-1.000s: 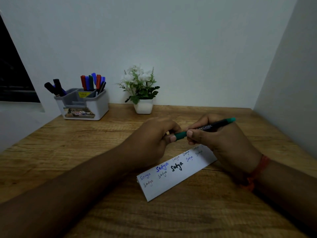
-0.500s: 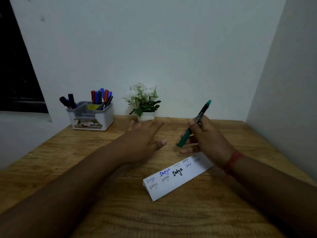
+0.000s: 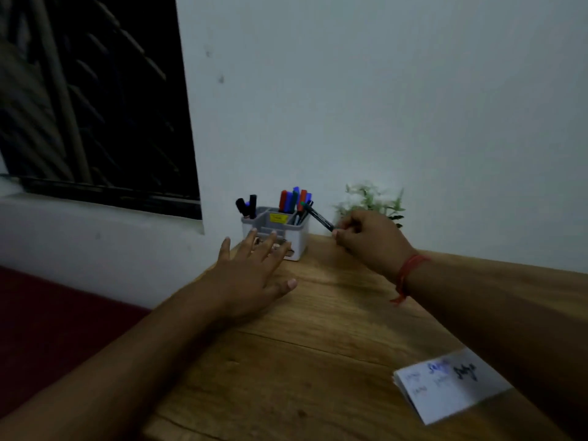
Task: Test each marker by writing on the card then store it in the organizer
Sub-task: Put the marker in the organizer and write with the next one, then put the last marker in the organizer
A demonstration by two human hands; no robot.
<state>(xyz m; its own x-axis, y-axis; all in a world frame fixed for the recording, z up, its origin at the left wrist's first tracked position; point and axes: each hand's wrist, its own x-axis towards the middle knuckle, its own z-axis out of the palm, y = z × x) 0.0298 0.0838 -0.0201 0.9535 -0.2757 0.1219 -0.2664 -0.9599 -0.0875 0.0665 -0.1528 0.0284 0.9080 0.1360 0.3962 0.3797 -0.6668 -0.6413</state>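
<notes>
A right hand (image 3: 370, 240) pinches a slim black marker (image 3: 318, 216) over the grey plastic organizer (image 3: 297, 240) at the wood-grain counter's (image 3: 302, 361) far edge. The left hand's (image 3: 251, 275) fingers splay wide; a folded white card (image 3: 451, 389) lies near the front-right corner.

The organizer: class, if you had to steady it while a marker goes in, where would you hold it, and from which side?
Probably the organizer's low front wall, coming from the front-left, where the open left hand already hovers. Markers stick up from the back compartments, and the right hand brings its marker in from the right, so the top and right side are best left free.
</notes>
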